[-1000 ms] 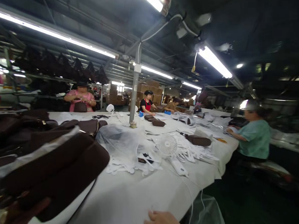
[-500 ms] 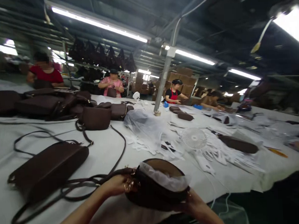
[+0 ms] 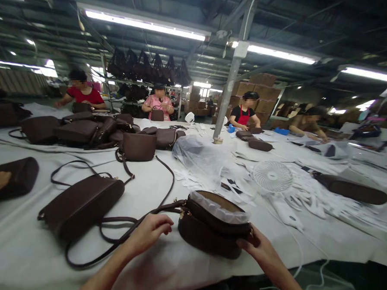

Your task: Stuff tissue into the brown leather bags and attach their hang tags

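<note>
A dark brown shoulder bag lies on the white table in front of me, its top open and stuffed with white paper. My left hand is closed on the bag's long brown strap close to the gold clasp. My right hand grips the bag's right end from below. The strap loops away to the left across the table.
Another brown bag lies to the left, with a pile of several more behind it. A small white fan, white paper cut-outs and a clear plastic bag lie beyond. A metal pole stands mid-table. Several people work along the far side.
My view swung left and down from the far end of the table. Both hands brought the open bag down onto the table, and my left hand moved from the clasp to the strap.
</note>
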A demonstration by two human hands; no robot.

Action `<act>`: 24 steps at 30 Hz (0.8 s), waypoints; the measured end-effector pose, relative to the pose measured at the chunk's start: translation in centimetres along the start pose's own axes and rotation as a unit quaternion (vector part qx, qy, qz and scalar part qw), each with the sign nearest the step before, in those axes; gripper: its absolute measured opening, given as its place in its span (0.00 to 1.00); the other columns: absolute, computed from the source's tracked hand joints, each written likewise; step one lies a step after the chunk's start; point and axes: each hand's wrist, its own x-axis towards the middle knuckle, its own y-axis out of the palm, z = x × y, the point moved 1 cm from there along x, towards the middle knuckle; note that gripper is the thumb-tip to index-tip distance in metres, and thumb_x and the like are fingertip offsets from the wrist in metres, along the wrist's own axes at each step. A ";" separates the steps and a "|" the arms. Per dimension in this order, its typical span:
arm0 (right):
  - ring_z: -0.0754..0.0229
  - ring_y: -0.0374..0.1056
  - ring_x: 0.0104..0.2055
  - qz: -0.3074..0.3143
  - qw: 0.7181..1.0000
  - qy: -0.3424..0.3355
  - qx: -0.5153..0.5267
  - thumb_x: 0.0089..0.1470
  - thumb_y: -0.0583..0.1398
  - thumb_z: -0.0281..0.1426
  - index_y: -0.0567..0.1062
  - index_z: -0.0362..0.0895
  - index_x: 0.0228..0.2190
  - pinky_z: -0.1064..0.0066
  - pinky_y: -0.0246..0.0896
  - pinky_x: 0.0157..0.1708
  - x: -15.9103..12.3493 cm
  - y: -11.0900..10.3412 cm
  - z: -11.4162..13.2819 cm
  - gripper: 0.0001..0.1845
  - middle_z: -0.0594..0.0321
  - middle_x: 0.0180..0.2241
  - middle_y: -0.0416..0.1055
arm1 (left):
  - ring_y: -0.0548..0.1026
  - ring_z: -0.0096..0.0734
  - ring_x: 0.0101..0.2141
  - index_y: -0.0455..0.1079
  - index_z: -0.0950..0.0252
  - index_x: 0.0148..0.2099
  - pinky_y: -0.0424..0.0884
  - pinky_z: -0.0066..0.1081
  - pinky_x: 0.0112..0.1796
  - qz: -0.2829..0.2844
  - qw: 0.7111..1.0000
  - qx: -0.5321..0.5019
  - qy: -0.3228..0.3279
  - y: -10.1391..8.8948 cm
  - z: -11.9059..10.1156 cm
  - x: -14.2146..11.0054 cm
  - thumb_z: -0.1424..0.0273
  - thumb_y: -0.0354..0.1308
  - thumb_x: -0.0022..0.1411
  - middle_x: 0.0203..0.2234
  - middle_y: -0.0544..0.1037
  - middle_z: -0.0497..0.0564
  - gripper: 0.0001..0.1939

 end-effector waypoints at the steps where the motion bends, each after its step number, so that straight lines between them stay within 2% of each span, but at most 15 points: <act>1: 0.43 0.69 0.51 0.012 1.000 0.003 0.000 0.39 0.68 0.47 0.74 0.44 0.42 0.57 0.66 0.49 0.2 -0.1 0.0 0.30 0.51 0.45 0.76 | 0.76 0.31 0.33 0.74 0.64 0.39 0.71 0.29 0.37 -0.035 0.999 -0.012 0.005 -0.3 -0.5 0.0 0.69 0.50 0.64 0.30 0.79 0.49 0.11; 3: 0.43 0.68 0.51 0.034 0.999 0.008 0.006 0.39 0.68 0.46 0.73 0.44 0.42 0.56 0.65 0.50 0.4 -0.3 0.1 0.29 0.51 0.45 0.76 | 0.76 0.32 0.37 0.73 0.64 0.41 0.71 0.31 0.41 -0.104 0.993 -0.018 0.049 -0.6 -1.7 0.4 0.68 0.51 0.64 0.35 0.79 0.52 0.10; 5: 0.44 0.68 0.52 0.049 0.999 0.008 0.015 0.41 0.68 0.45 0.72 0.45 0.44 0.55 0.64 0.51 0.4 -0.3 0.2 0.29 0.52 0.45 0.75 | 0.75 0.35 0.44 0.72 0.63 0.45 0.70 0.35 0.48 -0.142 0.984 0.002 0.106 -0.4 -2.9 1.3 0.69 0.54 0.63 0.42 0.78 0.54 0.10; 10: 0.47 0.66 0.52 0.082 0.997 -0.003 0.013 0.43 0.68 0.45 0.70 0.45 0.44 0.58 0.64 0.51 -0.2 -0.1 0.5 0.28 0.54 0.45 0.74 | 0.66 0.42 0.58 0.65 0.62 0.57 0.63 0.44 0.58 -0.161 0.971 0.051 0.170 1.7 -4.5 3.7 0.73 0.58 0.59 0.57 0.68 0.59 0.23; 13: 0.49 0.68 0.49 0.085 0.996 -0.030 0.026 0.45 0.67 0.45 0.69 0.44 0.43 0.58 0.64 0.50 0.2 0.5 0.9 0.27 0.55 0.43 0.74 | 0.66 0.43 0.57 0.65 0.61 0.57 0.64 0.46 0.58 -0.172 0.965 0.073 0.186 2.6 -4.8 4.4 0.75 0.57 0.57 0.57 0.68 0.58 0.24; 16: 0.48 0.68 0.49 0.085 0.993 -0.062 0.051 0.45 0.68 0.43 0.68 0.45 0.45 0.57 0.62 0.51 1.4 1.7 1.5 0.28 0.56 0.43 0.73 | 0.70 0.43 0.53 0.67 0.61 0.54 0.68 0.45 0.55 -0.220 0.953 0.102 0.181 2.2 -4.1 4.4 0.73 0.56 0.59 0.52 0.71 0.57 0.20; 19: 0.49 0.65 0.53 0.087 0.989 -0.111 0.047 0.45 0.68 0.42 0.67 0.46 0.51 0.57 0.58 0.55 3.0 3.3 2.1 0.33 0.56 0.49 0.71 | 0.71 0.44 0.52 0.66 0.61 0.55 0.70 0.45 0.53 -0.276 0.929 0.156 0.188 1.0 -2.6 3.7 0.66 0.54 0.62 0.51 0.71 0.57 0.18; 21: 0.50 0.65 0.53 0.120 0.983 -0.132 0.035 0.48 0.66 0.42 0.68 0.46 0.53 0.59 0.57 0.55 4.0 3.9 2.1 0.32 0.58 0.50 0.70 | 0.70 0.47 0.53 0.63 0.60 0.58 0.69 0.48 0.53 -0.328 0.903 0.199 0.196 0.3 -1.4 2.5 0.63 0.53 0.63 0.54 0.70 0.58 0.21; 23: 0.52 0.67 0.49 0.161 0.979 -0.121 0.014 0.52 0.62 0.45 0.72 0.45 0.50 0.61 0.62 0.51 5.0 3.7 1.8 0.26 0.59 0.47 0.73 | 0.66 0.53 0.57 0.57 0.60 0.63 0.63 0.53 0.56 -0.396 0.866 0.236 0.196 0.2 0.0 0.5 0.63 0.55 0.62 0.58 0.65 0.60 0.28; 24: 0.53 0.69 0.46 0.158 0.982 -0.107 -0.012 0.55 0.58 0.46 0.74 0.45 0.47 0.62 0.65 0.47 5.7 3.2 1.4 0.23 0.59 0.44 0.74 | 0.65 0.54 0.58 0.56 0.58 0.65 0.61 0.55 0.57 -0.418 0.852 0.248 0.196 0.5 0.7 -0.6 0.64 0.57 0.60 0.60 0.64 0.60 0.31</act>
